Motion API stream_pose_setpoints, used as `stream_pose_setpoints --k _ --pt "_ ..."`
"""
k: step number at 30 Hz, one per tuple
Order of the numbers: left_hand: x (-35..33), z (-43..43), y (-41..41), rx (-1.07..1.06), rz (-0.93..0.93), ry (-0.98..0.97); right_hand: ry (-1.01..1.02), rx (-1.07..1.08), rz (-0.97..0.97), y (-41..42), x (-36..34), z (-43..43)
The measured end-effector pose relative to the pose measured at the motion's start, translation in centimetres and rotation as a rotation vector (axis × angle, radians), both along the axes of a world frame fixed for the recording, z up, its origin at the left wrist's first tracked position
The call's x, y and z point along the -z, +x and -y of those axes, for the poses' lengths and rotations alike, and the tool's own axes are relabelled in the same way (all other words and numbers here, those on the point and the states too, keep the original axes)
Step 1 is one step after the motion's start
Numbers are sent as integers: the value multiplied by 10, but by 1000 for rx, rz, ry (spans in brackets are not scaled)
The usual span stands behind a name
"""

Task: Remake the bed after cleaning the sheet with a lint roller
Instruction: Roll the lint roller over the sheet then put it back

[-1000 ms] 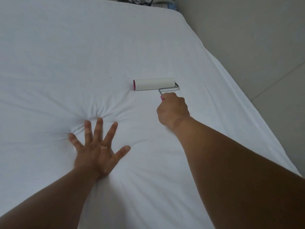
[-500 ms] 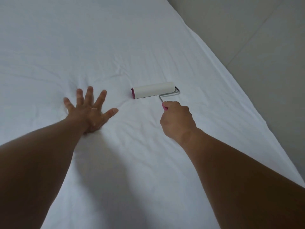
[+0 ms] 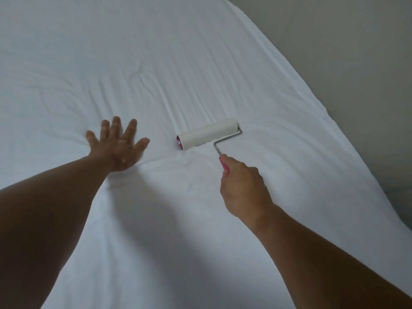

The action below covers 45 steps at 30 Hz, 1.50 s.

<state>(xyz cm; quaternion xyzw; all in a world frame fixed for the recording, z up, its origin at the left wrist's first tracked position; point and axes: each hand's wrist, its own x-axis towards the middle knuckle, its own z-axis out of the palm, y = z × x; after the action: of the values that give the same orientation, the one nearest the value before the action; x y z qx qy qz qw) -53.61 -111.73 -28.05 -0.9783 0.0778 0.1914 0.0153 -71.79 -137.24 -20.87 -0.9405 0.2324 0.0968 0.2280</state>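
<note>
A white sheet (image 3: 200,52) is filling almost the whole view, stretched over the bed, with a strip of grey floor (image 3: 356,63) running past on the right hand's outer side. No blanket or pillow is showing here. So I'm reading this as the cleaning part, with the remaking not yet begun.

The left hand (image 3: 118,146) is pressing flat on the sheet, fingers straight and spread wide, holding nothing. Creases are fanning out around it. That looks like the point of it: it seems to be pinning the cloth so the sticky drum isn't dragging the fabric along.

The right hand (image 3: 243,188) is curling its fingers round the pink handle (image 3: 224,163) of the lint roller (image 3: 208,132) in a closed grip. The bent wire arm (image 3: 227,139) is reaching forward out of the fist.

The white drum is lying on the sheet just ahead of the right hand and a little to its inner side. It is sitting between the two hands, nearer the right one and clear of the left thumb. It is angling slightly, with its pink end cap pointing towards the left hand.

Fine ridges are running away beyond the drum, farther from both hands, probably cloth bunching under the rolling. Whether the drum is bearing down hard or only resting, I cannot tell.
</note>
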Motion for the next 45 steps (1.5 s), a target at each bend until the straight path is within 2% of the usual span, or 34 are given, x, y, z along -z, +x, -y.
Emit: stream_pose_setpoints --k 10,19,23,28,34,39,43,45 --pt "-1 -14 -75 20 7 -50 38 49 -33 -145 -4 14" --pt "-3 -50 -170 17 -31 -137 68 85 -137 -293 -19 23" --pt "-9 -70 -225 -11 -15 -188 84 87 -106 -366 -21 27" --pt "-14 -81 -273 -63 -70 -133 45 64 -99 -439 -27 25" --pt "-31 -75 -316 -118 -170 -133 110 129 -179 -483 -55 34" --pt "-35 -75 -334 -46 -109 -3 81 95 -292 -497 -81 45" --pt "-26 -87 -325 53 47 3 52 9 -124 -510 -92 16" --pt "-20 -95 -317 49 89 3 104 -56 -98 -506 -91 -12"
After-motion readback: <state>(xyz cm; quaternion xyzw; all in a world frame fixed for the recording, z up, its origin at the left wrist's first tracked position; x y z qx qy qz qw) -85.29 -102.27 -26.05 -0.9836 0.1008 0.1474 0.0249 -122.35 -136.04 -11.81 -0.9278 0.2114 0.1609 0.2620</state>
